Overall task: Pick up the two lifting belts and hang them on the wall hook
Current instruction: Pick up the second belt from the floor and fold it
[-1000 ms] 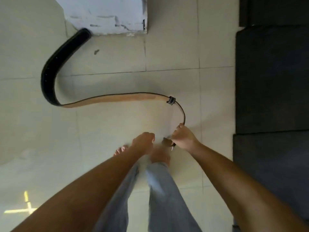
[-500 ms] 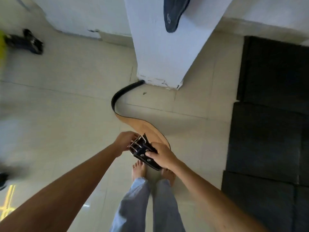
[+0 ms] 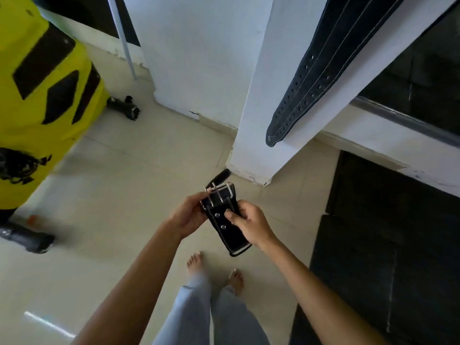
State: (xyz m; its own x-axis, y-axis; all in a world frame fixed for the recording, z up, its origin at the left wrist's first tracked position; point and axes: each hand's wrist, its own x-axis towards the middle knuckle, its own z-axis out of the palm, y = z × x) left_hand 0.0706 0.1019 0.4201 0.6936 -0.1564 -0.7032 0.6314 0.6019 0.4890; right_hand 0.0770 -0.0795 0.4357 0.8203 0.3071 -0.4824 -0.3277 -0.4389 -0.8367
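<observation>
Two hands hold one belt up by its buckle end.

The left hand [image 3: 189,215] pinches the metal buckle [image 3: 219,191] and the right hand [image 3: 251,224] squeezes the black belt [image 3: 224,225], likely to get it ready for hanging. I count two belts: this one, and a second belt [image 3: 308,83] hanging on the white pillar [image 3: 268,78]. The hook is hidden.

Hanging belt [image 3: 321,70] top beyond frame; hook unseen.

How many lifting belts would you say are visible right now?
2: one belt held in both hands at centre; another belt hanging against the white pillar, upper right.
</observation>
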